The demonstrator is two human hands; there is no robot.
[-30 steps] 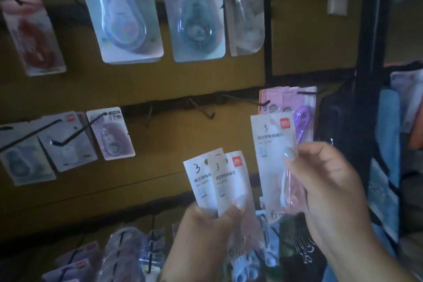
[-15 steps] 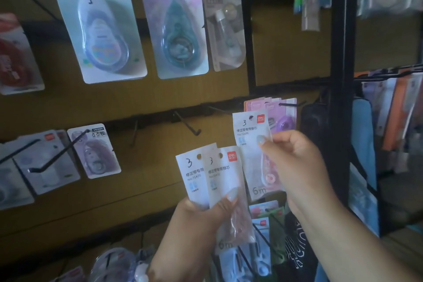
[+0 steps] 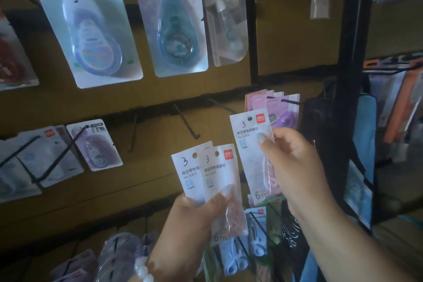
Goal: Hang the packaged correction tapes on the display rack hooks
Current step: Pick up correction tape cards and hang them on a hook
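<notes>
My left hand (image 3: 194, 220) grips two white packaged correction tapes (image 3: 215, 181), fanned out, each marked "3" with a hang hole at the top. My right hand (image 3: 295, 167) pinches a third white packet (image 3: 249, 144) by its right edge, thumb on the front, upright, its hang hole level with the tip of a bare black hook (image 3: 223, 107). Just behind that packet, pink and purple packets (image 3: 281, 110) hang on another hook. Another bare hook (image 3: 185, 125) juts from the brown board to the left.
Large blister packs (image 3: 91, 30) hang in the upper row, smaller ones (image 3: 96, 144) at middle left. More packets (image 3: 256, 236) hang below my hands. A black rack post (image 3: 350, 52) stands right, with other goods beyond it.
The view shifted up and left. My right hand lifted its packet higher toward the hook beside the pink and purple packets. My left hand keeps holding its two packets.
</notes>
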